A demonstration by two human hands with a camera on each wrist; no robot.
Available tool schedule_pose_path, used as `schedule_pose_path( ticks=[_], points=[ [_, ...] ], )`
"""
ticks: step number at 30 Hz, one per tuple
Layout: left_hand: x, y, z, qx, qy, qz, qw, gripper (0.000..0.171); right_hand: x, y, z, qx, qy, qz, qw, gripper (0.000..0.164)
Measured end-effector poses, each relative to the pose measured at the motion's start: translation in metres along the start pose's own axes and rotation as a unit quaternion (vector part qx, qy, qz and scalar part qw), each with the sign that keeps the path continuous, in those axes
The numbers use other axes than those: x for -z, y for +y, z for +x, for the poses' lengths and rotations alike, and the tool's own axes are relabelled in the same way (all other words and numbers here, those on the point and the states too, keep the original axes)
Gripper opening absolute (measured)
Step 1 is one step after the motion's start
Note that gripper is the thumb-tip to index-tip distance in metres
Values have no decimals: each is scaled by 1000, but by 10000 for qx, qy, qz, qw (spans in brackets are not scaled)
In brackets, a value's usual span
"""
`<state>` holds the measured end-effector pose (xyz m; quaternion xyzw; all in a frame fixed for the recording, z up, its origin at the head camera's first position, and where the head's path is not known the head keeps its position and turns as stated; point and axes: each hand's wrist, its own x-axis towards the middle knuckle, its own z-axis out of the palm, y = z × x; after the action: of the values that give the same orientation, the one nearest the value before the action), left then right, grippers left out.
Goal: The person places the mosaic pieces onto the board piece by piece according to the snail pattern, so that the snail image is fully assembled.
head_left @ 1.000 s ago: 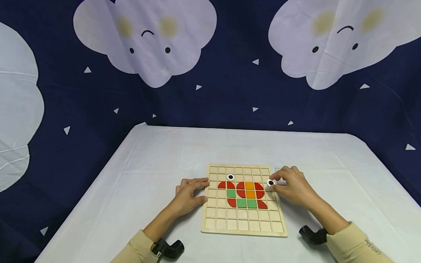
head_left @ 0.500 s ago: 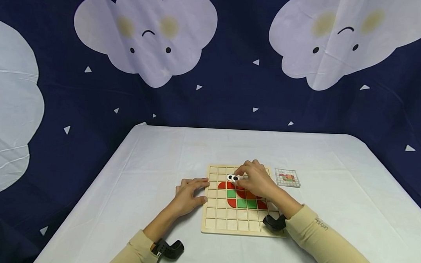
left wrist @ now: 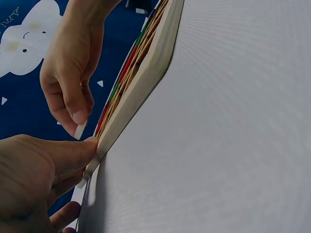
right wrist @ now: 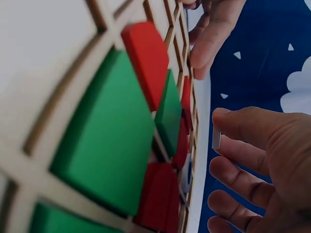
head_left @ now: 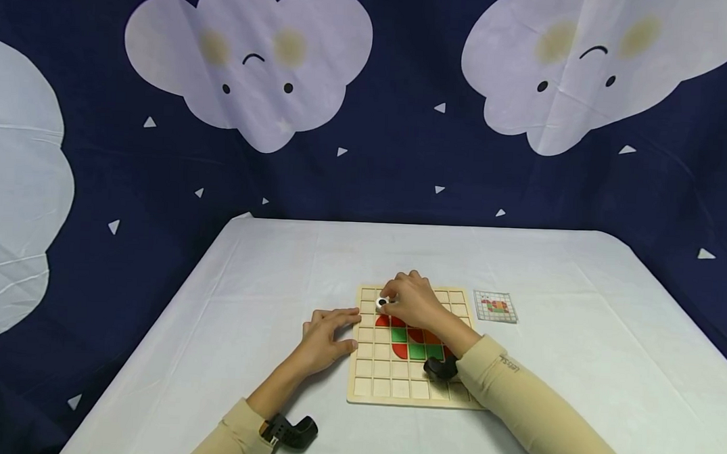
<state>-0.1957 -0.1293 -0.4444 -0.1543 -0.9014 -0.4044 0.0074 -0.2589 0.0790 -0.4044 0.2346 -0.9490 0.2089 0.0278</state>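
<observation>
A wooden grid board [head_left: 381, 389] lies on the table, holding red, green and orange tiles. My right hand [head_left: 414, 300] is over its upper left part and pinches a round white eye piece [head_left: 382, 302] with a black pupil. The right wrist view shows this eye piece [right wrist: 216, 136] edge-on between thumb and index finger, just off the board's surface. Another white eye piece [right wrist: 186, 175] sits on the board there; in the head view my right hand hides it. My left hand [head_left: 325, 337] rests at the board's left edge, its fingertips and thumb touching the rim.
A small pattern card [head_left: 495, 306] with a printed coloured grid lies right of the board. The white-covered table [head_left: 276, 264] extends around the board. A dark blue cloth [head_left: 390, 181] with clouds hangs behind it. Black wrist cameras [head_left: 296, 433] are strapped to both wrists.
My right hand has carried the eye piece leftward from the board's right edge, past the placed eye piece, to the upper left cells. The pattern card has come into full view. My left hand stays put.
</observation>
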Motion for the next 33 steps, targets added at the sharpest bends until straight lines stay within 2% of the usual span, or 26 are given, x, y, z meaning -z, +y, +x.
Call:
schedule_pose_path(
  ticks=[7,22,27,33],
  points=[
    [1,0,-1,10,-19,-16,10000,44,-7,4,6,-141,-95,-208,9996,24],
    [0,0,0,7,3,-16,10000,44,-5,6,7,-74,-220,-239,9994,21],
    [0,1,1,19,-11,-23,10000,44,6,8,-1,-113,-86,-19,9999,25],
    [1,1,0,-45,53,78,9999,44,20,17,-22,-75,116,403,9991,26]
  ],
)
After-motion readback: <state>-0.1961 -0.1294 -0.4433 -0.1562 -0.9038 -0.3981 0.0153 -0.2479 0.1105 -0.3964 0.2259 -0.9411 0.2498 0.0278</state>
